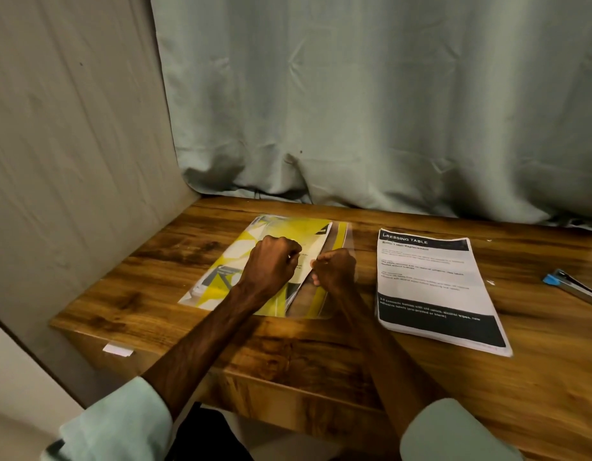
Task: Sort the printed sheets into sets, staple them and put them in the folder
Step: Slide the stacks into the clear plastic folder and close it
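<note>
A clear plastic folder lies on the wooden table left of centre, with yellow-and-white printed sheets inside it. My left hand is curled over the sheets and pinches their right edge. My right hand is curled beside it at the folder's open edge and seems to pinch the clear cover. A stack of printed sheets headed "DRESSING TABLE" lies to the right, untouched. A stapler with a blue end rests at the far right of the table.
The wooden table stands in a corner, with a beige wall on the left and a grey-green curtain hanging down to its back edge. A small white tag sticks to the table's front left side.
</note>
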`<state>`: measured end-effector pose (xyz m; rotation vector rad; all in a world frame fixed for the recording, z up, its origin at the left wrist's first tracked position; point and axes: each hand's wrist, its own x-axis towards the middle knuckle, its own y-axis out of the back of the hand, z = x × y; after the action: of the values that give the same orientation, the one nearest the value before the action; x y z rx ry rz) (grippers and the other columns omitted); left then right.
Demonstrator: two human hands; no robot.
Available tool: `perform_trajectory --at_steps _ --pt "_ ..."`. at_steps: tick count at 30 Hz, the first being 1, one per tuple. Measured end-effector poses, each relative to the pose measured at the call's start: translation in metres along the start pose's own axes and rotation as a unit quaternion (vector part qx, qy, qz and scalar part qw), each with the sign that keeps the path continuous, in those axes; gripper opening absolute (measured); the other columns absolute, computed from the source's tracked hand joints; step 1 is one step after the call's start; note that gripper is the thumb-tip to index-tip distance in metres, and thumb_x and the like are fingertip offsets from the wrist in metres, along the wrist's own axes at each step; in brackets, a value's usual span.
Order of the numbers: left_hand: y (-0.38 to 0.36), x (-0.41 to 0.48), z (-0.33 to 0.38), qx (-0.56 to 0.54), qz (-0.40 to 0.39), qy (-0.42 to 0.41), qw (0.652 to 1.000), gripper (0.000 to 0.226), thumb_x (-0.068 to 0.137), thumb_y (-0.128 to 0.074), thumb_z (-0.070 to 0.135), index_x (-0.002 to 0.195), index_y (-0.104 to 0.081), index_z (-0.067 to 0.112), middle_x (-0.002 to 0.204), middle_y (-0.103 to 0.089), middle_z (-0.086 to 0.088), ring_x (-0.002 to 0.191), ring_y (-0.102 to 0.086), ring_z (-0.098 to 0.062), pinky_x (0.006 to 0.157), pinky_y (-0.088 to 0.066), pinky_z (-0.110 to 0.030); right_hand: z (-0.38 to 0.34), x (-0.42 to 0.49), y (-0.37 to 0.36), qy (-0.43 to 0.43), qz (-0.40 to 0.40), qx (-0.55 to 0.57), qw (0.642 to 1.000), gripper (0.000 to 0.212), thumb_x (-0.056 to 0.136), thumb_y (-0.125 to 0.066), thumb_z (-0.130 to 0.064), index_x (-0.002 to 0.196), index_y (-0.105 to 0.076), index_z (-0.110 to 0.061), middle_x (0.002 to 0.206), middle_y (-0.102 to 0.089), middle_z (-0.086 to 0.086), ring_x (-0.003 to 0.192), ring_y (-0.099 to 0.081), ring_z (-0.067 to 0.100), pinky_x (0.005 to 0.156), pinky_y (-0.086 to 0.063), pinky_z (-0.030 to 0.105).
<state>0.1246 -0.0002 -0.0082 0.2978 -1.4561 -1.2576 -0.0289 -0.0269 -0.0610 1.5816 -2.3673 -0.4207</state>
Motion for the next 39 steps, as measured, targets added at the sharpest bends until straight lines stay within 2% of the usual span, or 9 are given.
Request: perform_trajectory --at_steps 4,8,14,17,20,22,25,32,39 --pt "-0.001 -0.003 0.003 -0.008 0.001 0.013 1.000 0.010 0.091 -0.070 0.018 0.096 -0.079 0.017 0.090 -0.077 -0.003 0.081 -0.069 -0.024 0.064 -0.045 -0.028 0.004 -0.001 0.014 0.081 -0.076 -0.104 0.988 0.028 0.091 -0.073 -0.028 0.081 -0.074 -0.002 0.081 -0.073 0.015 0.056 -0.060 0.013 0.067 -0.055 0.028" --pt "-0.003 -0.003 0.006 -0.010 -0.003 0.023 1.000 0.007 0.090 -0.071 0.018 0.090 -0.078 0.018 0.083 -0.076 -0.001 0.078 -0.069 -0.025 0.061 -0.046 -0.028 0.012 0.003 0.023 0.126 -0.077 -0.150 0.978 0.042 0.088 -0.066 -0.042 0.097 -0.070 -0.001 0.105 -0.070 0.021 0.099 -0.063 0.032 0.086 -0.045 0.033" --pt "0.001 -0.002 0.008 -0.009 0.004 0.029 1.000 0.009 0.089 -0.069 0.018 0.084 -0.075 0.014 0.078 -0.074 -0.005 0.074 -0.067 -0.028 0.062 -0.056 -0.038 0.004 0.008 0.011 0.145 -0.068 -0.141 0.977 0.024 0.089 -0.073 -0.024 0.077 -0.066 -0.005 0.079 -0.063 0.011 0.076 -0.054 0.020 0.066 -0.031 0.027" --pt "0.007 0.000 0.005 -0.011 0.019 0.026 0.999 0.008 0.089 -0.069 0.017 0.085 -0.074 0.013 0.079 -0.075 -0.005 0.073 -0.068 -0.026 0.063 -0.057 -0.039 0.000 0.018 0.004 0.094 -0.043 -0.113 0.988 0.023 0.085 -0.075 -0.021 0.087 -0.071 0.001 0.091 -0.072 0.016 0.078 -0.060 0.021 0.070 -0.040 0.025" --pt "0.012 0.001 0.004 -0.019 0.029 0.023 0.999 0.007 0.089 -0.070 0.016 0.090 -0.077 0.013 0.083 -0.077 -0.006 0.075 -0.070 -0.027 0.066 -0.058 -0.040 0.007 0.040 -0.007 0.061 -0.045 -0.099 0.992 0.028 0.081 -0.081 -0.023 0.100 -0.073 -0.004 0.100 -0.076 0.013 0.087 -0.073 0.028 0.079 -0.060 0.039" --pt "0.014 0.002 0.002 -0.016 0.029 0.013 0.999 0.009 0.090 -0.069 0.017 0.092 -0.077 0.014 0.085 -0.077 -0.005 0.075 -0.070 -0.027 0.066 -0.057 -0.040 -0.005 0.037 -0.006 0.070 -0.048 -0.138 0.987 0.038 0.081 -0.080 -0.030 0.110 -0.071 -0.005 0.110 -0.073 0.013 0.101 -0.071 0.032 0.087 -0.058 0.039" --pt "0.014 0.002 -0.002 -0.018 0.032 0.004 0.999 0.011 0.090 -0.069 0.016 0.095 -0.078 0.014 0.087 -0.078 -0.005 0.075 -0.071 -0.026 0.065 -0.058 -0.040 -0.019 0.030 -0.004 0.070 -0.076 -0.188 0.977 0.038 0.091 -0.070 -0.017 0.125 -0.062 0.000 0.129 -0.064 0.015 0.120 -0.060 0.033 0.092 -0.050 0.034" --pt "0.012 0.002 -0.003 -0.023 0.046 0.005 0.999 0.012 0.091 -0.068 0.015 0.096 -0.078 0.015 0.085 -0.077 -0.005 0.075 -0.071 -0.024 0.066 -0.057 -0.038 -0.015 0.040 -0.013 0.082 -0.097 -0.272 0.954 0.032 0.095 -0.062 -0.019 0.124 -0.062 -0.003 0.130 -0.063 0.016 0.116 -0.062 0.032 0.088 -0.053 0.036" --pt "0.013 0.002 -0.003 -0.029 0.041 0.009 0.999 0.012 0.092 -0.065 0.017 0.093 -0.077 0.016 0.084 -0.077 -0.003 0.072 -0.069 -0.021 0.064 -0.057 -0.038 -0.013 0.046 -0.018 0.120 -0.088 -0.309 0.939 0.044 0.093 -0.062 -0.025 0.131 -0.057 -0.003 0.136 -0.056 0.017 0.125 -0.054 0.032 0.099 -0.048 0.035"
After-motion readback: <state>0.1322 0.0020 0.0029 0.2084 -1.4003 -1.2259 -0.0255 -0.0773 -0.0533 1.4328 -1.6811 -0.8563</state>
